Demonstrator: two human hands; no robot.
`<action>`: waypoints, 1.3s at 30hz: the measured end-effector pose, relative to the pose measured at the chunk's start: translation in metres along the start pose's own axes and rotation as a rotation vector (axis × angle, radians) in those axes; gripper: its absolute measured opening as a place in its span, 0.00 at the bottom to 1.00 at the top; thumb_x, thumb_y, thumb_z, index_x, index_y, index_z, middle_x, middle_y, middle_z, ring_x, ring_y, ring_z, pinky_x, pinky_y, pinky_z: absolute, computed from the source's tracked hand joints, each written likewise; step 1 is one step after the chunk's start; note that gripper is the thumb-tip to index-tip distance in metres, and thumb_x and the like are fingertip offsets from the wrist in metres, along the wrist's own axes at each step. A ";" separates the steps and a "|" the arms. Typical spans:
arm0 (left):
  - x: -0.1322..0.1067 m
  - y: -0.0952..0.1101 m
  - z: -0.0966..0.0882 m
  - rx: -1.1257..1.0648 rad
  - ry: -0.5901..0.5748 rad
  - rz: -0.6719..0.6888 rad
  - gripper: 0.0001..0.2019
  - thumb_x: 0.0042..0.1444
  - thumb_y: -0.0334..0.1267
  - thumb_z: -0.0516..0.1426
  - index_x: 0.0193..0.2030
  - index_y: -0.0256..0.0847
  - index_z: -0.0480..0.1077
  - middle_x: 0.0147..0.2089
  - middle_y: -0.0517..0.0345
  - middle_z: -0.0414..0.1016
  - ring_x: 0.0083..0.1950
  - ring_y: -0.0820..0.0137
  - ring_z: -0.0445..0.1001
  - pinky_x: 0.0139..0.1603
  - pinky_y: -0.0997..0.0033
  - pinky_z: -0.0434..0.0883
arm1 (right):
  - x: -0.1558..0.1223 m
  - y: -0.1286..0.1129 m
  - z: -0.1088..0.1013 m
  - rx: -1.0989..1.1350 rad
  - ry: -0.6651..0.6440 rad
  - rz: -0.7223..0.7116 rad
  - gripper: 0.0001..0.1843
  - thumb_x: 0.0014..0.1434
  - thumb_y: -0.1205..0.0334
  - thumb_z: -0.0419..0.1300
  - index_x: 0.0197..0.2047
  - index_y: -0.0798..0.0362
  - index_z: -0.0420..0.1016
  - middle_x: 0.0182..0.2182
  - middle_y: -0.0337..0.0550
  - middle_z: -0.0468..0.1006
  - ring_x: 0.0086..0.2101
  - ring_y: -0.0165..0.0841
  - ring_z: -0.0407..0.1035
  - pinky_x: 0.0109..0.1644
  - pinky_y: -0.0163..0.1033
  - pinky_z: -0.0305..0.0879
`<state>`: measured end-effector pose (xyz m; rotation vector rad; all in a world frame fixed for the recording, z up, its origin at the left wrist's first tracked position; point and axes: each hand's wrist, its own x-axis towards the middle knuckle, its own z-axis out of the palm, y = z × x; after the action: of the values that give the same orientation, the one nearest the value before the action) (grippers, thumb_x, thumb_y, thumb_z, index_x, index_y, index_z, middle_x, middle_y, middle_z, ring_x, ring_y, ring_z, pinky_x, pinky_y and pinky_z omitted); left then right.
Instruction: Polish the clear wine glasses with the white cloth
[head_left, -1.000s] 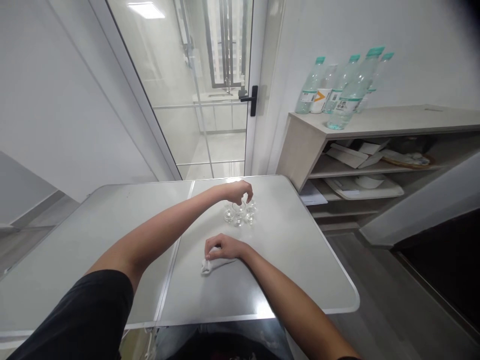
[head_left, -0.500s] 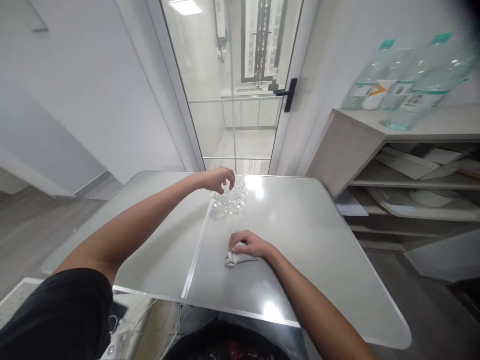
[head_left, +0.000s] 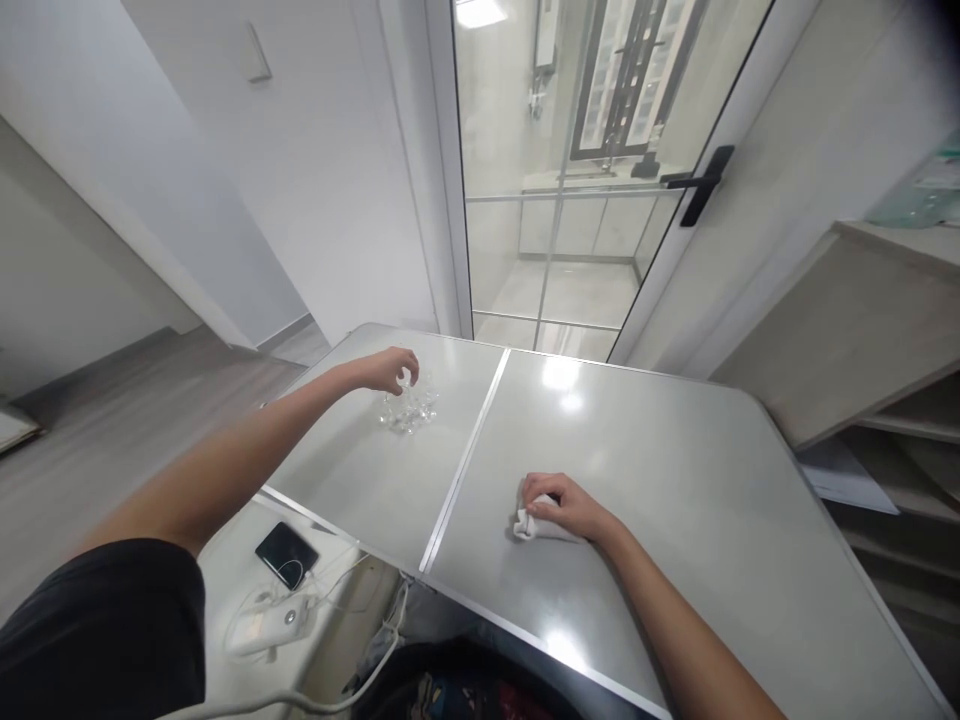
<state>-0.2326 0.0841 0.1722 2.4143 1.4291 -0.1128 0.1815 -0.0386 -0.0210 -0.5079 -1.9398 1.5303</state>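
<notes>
At the far left part of the table, my left hand (head_left: 396,370) is curled down over a clear, shiny, glass-like object (head_left: 411,412) with several rounded knobs or legs. Its thumb and fingers are bent round the top, and the object's exact kind is hard to make out. My right hand (head_left: 562,503) presses a crumpled white cloth (head_left: 536,527) onto the tabletop, right of the metal seam. Fingers and thumb are closed on the cloth, hiding part of it.
The glossy grey table (head_left: 675,470) has a metal seam (head_left: 465,465) across it. Below its left edge, a white surface holds a black phone (head_left: 287,553), a white power strip (head_left: 270,625) and cables. A glass door (head_left: 555,240) stands behind, with a shelf unit (head_left: 847,310) at right.
My left hand and the clear object have moved left across the table seam. My right hand stays on the cloth right of the seam. The view has turned left.
</notes>
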 end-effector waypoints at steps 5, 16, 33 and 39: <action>-0.023 -0.027 0.006 0.012 0.001 -0.075 0.14 0.44 0.31 0.61 0.40 0.42 0.78 0.56 0.52 0.72 0.47 0.66 0.79 0.44 0.72 0.74 | 0.000 -0.002 0.000 -0.005 -0.001 -0.009 0.15 0.66 0.50 0.65 0.36 0.54 0.83 0.34 0.46 0.78 0.37 0.37 0.73 0.46 0.42 0.67; -0.031 -0.028 0.012 0.052 0.023 -0.101 0.12 0.47 0.34 0.61 0.41 0.43 0.78 0.57 0.53 0.73 0.48 0.65 0.78 0.48 0.70 0.74 | 0.000 -0.005 0.000 -0.010 0.006 -0.007 0.14 0.66 0.51 0.65 0.36 0.54 0.83 0.34 0.46 0.79 0.36 0.37 0.73 0.46 0.43 0.67; -0.053 -0.018 0.012 0.039 0.123 -0.121 0.14 0.54 0.43 0.61 0.47 0.50 0.79 0.70 0.55 0.67 0.54 0.60 0.77 0.53 0.61 0.73 | -0.002 -0.001 -0.001 -0.014 0.007 -0.013 0.13 0.66 0.52 0.66 0.36 0.53 0.82 0.34 0.45 0.78 0.37 0.37 0.73 0.47 0.43 0.67; -0.081 -0.001 0.016 -0.123 0.656 -0.192 0.15 0.55 0.48 0.63 0.48 0.47 0.78 0.58 0.53 0.76 0.48 0.64 0.79 0.46 0.66 0.78 | -0.001 0.000 0.000 -0.016 0.025 0.005 0.16 0.66 0.48 0.64 0.36 0.53 0.81 0.35 0.45 0.78 0.37 0.37 0.72 0.47 0.42 0.67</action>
<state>-0.2717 0.0117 0.1758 2.3032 1.8585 0.7650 0.1820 -0.0391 -0.0208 -0.5365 -1.9348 1.5048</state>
